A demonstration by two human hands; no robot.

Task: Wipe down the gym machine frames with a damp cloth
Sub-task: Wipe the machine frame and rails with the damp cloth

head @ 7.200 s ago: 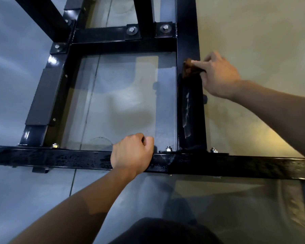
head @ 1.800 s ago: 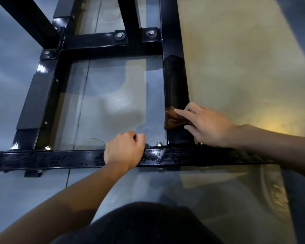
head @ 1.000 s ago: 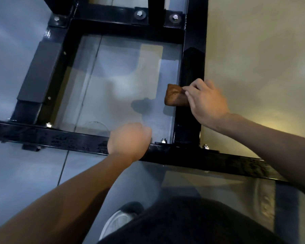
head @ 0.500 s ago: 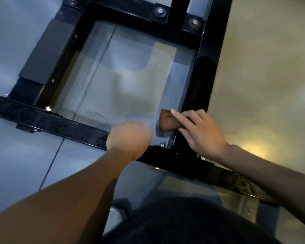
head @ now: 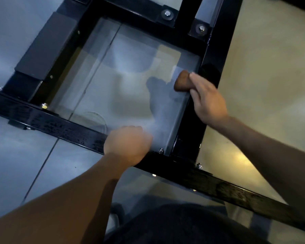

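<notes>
We look down at a glossy black steel machine frame (head: 63,128) bolted together low over a smooth grey floor (head: 16,164). Its near crossbar runs from the left edge down toward the lower right, and a side rail (head: 211,71) climbs from it toward the top of the view.

Our right hand (head: 207,101) holds a small bunched brown cloth (head: 181,81) against the inner edge of that side rail, about halfway along it. The fingers lie over the cloth, fairly straight, and press it to the metal; the bulk of the cloth sticks out to the left of the fingertips, over the floor inside the frame. We cannot tell whether the thumb curls under it.

Our left hand (head: 128,145) sits on the near crossbar, just left of the corner where the side rail joins. Its fingers are folded over the far edge of the bar, so it grips the frame. The hand is blurred, so finer detail of the fingers is lost.

Silver hex bolts (head: 167,14) mark the far joints, and a matte dark sleeve (head: 48,44) covers part of the left rail. To the right of the frame the floor turns a dull tan (head: 271,76). Dark clothing (head: 183,226) fills the bottom edge.
</notes>
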